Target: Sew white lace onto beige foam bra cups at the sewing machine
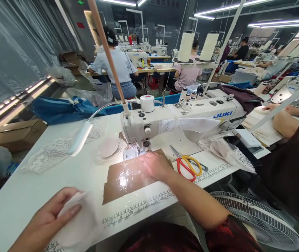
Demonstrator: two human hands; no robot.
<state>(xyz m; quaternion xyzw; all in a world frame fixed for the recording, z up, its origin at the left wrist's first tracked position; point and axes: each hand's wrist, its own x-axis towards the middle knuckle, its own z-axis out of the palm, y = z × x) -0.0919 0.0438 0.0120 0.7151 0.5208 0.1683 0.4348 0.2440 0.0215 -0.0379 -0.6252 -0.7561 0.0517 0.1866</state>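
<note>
At the lower left, my left hand (51, 217) pinches a thin, whitish rounded fabric piece (80, 222) between thumb and fingers, above the table's front edge. My right hand (156, 166) rests with its fingers stretched to the left on a brown, tape-covered board (124, 178), just in front of the needle area of the white sewing machine (175, 117). No fabric shows under those fingers. Right of this hand lie scissors (188, 166) with one red and one yellow handle. Behind the board sits a pale round cup piece (109, 148) with lace.
Lace pieces (47, 155) lie on the left of the table beneath a lit lamp (81, 138). More cup and lace pieces (221, 150) are at the right. A printed ruler (139, 206) runs along the front edge. A fan (257, 217) stands below right; a co-worker's arm (283, 124) is beyond.
</note>
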